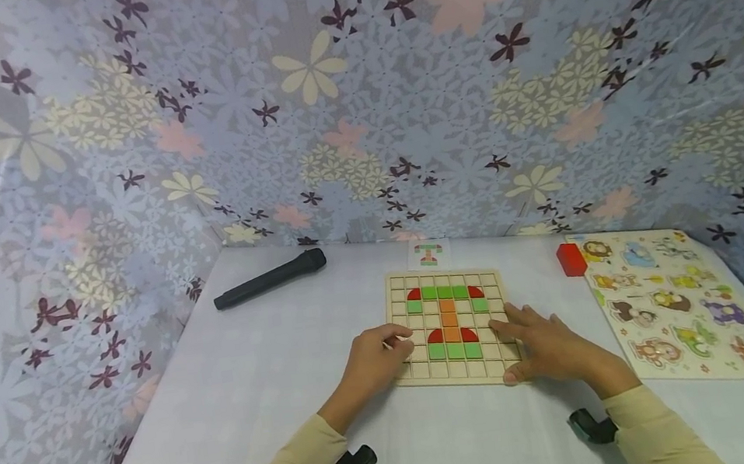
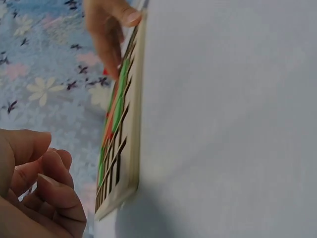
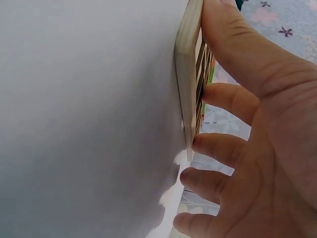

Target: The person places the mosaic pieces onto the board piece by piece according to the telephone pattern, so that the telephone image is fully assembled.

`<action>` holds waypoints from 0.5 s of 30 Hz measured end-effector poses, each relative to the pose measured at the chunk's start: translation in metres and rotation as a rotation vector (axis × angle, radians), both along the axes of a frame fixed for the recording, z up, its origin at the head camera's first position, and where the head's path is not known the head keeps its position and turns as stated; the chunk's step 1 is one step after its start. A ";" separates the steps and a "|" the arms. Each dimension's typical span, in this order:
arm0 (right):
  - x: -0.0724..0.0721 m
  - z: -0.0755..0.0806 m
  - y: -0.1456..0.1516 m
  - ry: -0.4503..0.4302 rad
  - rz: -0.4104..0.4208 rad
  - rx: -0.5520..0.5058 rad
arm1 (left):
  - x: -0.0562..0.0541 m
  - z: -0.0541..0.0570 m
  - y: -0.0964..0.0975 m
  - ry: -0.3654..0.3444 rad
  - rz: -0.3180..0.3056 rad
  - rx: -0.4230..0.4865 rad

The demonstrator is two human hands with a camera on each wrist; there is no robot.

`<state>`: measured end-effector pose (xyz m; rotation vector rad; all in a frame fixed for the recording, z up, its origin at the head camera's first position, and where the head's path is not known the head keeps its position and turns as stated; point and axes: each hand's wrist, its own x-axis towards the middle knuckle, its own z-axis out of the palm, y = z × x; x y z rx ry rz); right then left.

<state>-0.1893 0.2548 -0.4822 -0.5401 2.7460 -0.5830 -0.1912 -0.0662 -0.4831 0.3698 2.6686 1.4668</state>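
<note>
A wooden grid board point(image 1: 420, 371) lies on the table, with green pieces point(image 1: 443, 292), orange pieces point(image 1: 449, 320) and red quarter-round pieces point(image 1: 469, 335) set in its cells in a T-like pattern. My left hand point(image 1: 369, 362) is at the board's left edge, fingers loosely curled. In the left wrist view nothing shows between those fingers point(image 2: 62, 196). Over the right edge, my right hand point(image 1: 545, 346) spreads its fingers, the thumb at the near corner. The right wrist view shows the thumb and fingertips point(image 3: 200, 143) along the board's rim, none curled round it.
Just behind the board lies a small pattern card point(image 1: 428, 254) with a similar coloured design. A black microphone point(image 1: 270, 278) rests at the back left. To the right are a red block point(image 1: 571, 260) and an animal picture puzzle point(image 1: 685, 283). Flowered cloth point(image 1: 356, 109) hangs behind the table.
</note>
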 end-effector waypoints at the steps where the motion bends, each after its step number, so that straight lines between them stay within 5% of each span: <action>1: 0.000 0.001 0.000 -0.002 -0.001 0.002 | 0.000 0.001 -0.004 -0.002 0.009 0.008; 8: 0.003 0.004 -0.001 -0.004 -0.004 0.033 | -0.004 0.004 -0.033 -0.023 0.077 0.040; 15: 0.001 0.007 0.006 0.015 0.000 0.037 | -0.013 0.009 -0.061 0.000 0.093 -0.035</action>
